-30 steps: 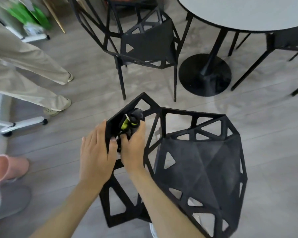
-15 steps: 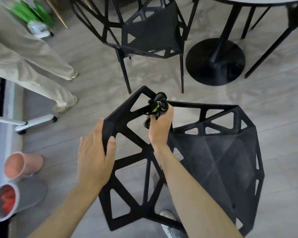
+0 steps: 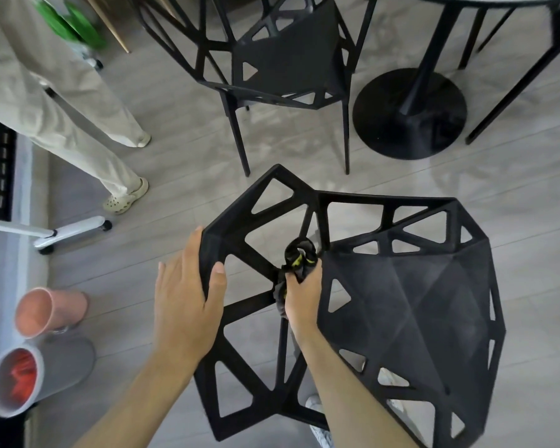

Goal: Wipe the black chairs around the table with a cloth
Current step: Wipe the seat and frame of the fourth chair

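The near black chair (image 3: pixel 401 305) fills the lower right of the view, its open lattice back toward the person and its seat to the right. The left hand (image 3: pixel 188 305) grips the outer edge of the chair back, fingers laid along the outside of the frame and the thumb hooked over the inner side of the same bar. The right hand (image 3: pixel 301 295) reaches through the lattice and is curled tight round a bunched dark cloth (image 3: pixel 299 257) with yellow-green marks; the cloth sticks out above the fist and presses against a strut where the back meets the seat.

A second black chair (image 3: pixel 288 59) stands further off, at the top of the view, on thin legs. To its right is the bench (image 3: pixel 498 0), of which only the pale round edge shows, with its black post and round foot (image 3: pixel 409 114) on the grey plank floor.

At the left stands another person in beige trousers (image 3: pixel 55 101) and pale clogs. Below them lie a pink tube (image 3: pixel 50 312) and a grey tube (image 3: pixel 39 376) with something red inside.
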